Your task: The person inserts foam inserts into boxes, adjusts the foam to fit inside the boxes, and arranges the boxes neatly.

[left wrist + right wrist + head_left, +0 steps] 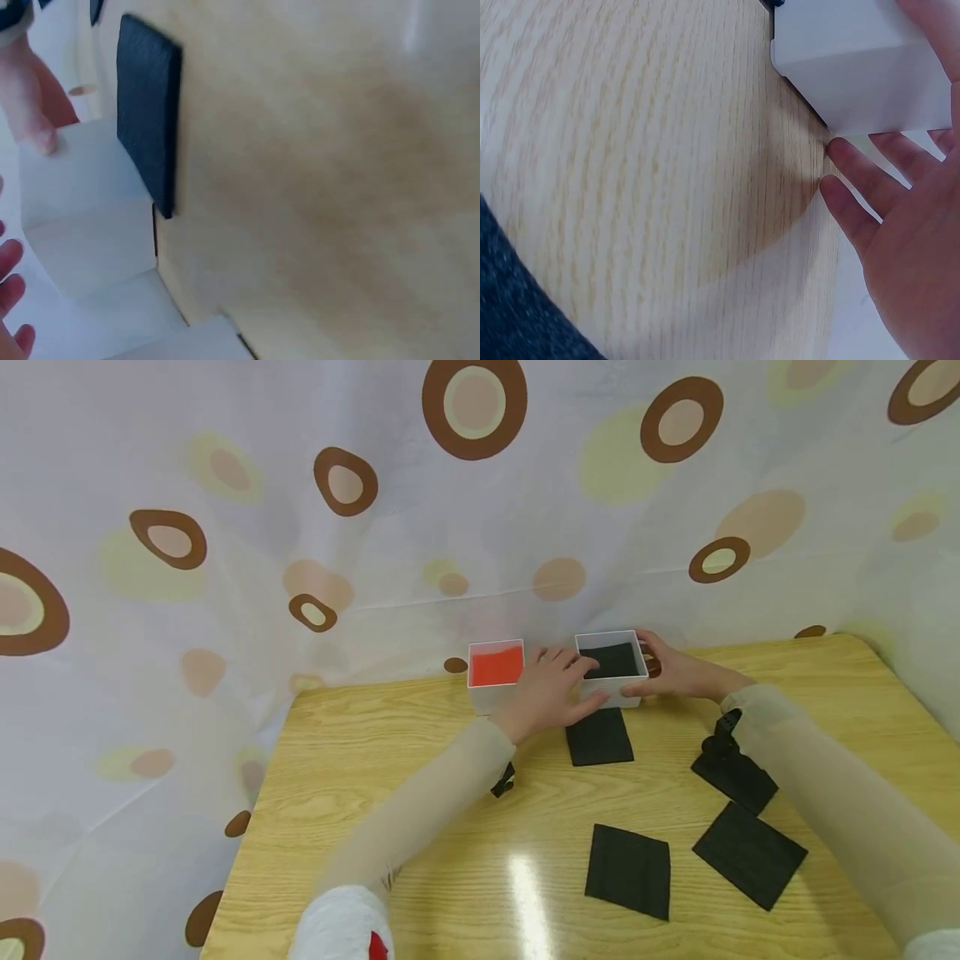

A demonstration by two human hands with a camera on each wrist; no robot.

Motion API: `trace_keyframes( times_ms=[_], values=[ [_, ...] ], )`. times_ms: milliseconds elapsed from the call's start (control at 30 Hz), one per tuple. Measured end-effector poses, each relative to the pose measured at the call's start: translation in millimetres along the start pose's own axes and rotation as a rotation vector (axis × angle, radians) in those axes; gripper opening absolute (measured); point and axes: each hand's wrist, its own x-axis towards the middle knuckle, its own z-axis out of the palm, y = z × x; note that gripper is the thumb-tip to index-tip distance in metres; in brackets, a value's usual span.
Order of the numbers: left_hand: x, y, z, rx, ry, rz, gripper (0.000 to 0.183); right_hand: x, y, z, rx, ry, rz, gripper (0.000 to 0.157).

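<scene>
A white open-topped box [613,692] with a black square piece [611,662] inside stands at the back of the table. My right hand [686,674] grips its right end, thumb on the front and fingers spread along the side; in the right wrist view the fingers [866,176] lie by the box wall [855,75]. My left hand [546,692] is over the box's left edge, fingers loosely extended towards the black piece. In the left wrist view its fingertips [9,289] show apart from the box front [90,180]. A black pad [600,737] lies just before the box.
To the left stands a second white box [491,697] holding orange-red pieces [497,667], partly behind my left hand. Several black pads lie on the wooden table [390,727], including one front centre [628,871] and one at right [750,854]. A patterned curtain [420,527] hangs behind.
</scene>
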Motion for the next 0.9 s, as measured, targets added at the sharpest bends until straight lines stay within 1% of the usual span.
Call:
trace_keyframes(
  times_ms=[100, 200, 300, 400, 500, 600, 700, 800, 900],
  values=[
    [-17.2, 3.1, -0.2, -0.078, -0.005, 0.008, 0.051, -2.5, -1.4, -0.1, -0.001, 0.004, -0.005, 0.099],
    [-33.2, 7.6, 1.5, -0.159, -0.039, -0.004, 0.052, -3.5, -2.2, 0.1, 0.000, 0.009, -0.002, 0.099],
    [-46.5, 12.3, 3.2, -0.217, -0.079, -0.033, 0.055, -3.4, -3.7, 0.7, -0.001, 0.011, 0.000, 0.099],
    [-56.3, 16.6, 6.2, -0.265, -0.110, -0.082, 0.059, -2.3, -4.3, 1.5, -0.005, 0.012, 0.001, 0.099],
    [-60.9, 19.9, 12.1, -0.321, -0.145, -0.141, 0.067, -1.4, -3.7, 0.4, -0.013, 0.015, 0.014, 0.100],
    [-63.6, 22.8, 18.7, -0.370, -0.188, -0.214, 0.079, -0.8, -2.5, -0.3, -0.019, 0.016, 0.029, 0.101],
    [-63.9, 24.3, 24.3, -0.388, -0.220, -0.268, 0.090, -0.1, -1.7, -1.0, -0.019, 0.019, 0.033, 0.102],
    [-63.4, 24.7, 27.1, -0.383, -0.239, -0.287, 0.097, -0.1, -0.8, -1.1, -0.007, 0.018, 0.028, 0.102],
    [-62.6, 24.2, 30.0, -0.373, -0.255, -0.271, 0.103, -0.6, -0.3, -0.9, 0.010, 0.015, 0.017, 0.101]
  ],
)
